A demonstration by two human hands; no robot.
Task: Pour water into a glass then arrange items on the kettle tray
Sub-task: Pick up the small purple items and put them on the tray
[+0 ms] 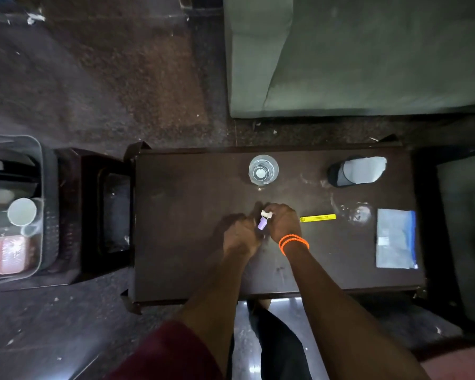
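Purple-and-white small item point(264, 221), indistinct, half hidden between both hands.

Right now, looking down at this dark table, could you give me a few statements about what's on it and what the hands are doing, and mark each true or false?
1. The glass stands upright on the table, beyond the hands. True.
2. Both hands are resting flat and hold nothing. False: the left hand and right hand together hold a small purple and white item.
3. A yellow strip lies right of the right hand. True.
4. The orange bracelets are on the left wrist. False: they circle the right wrist.
5. The blue-edged packet lies inside the glass. False: it lies flat near the table's right end.
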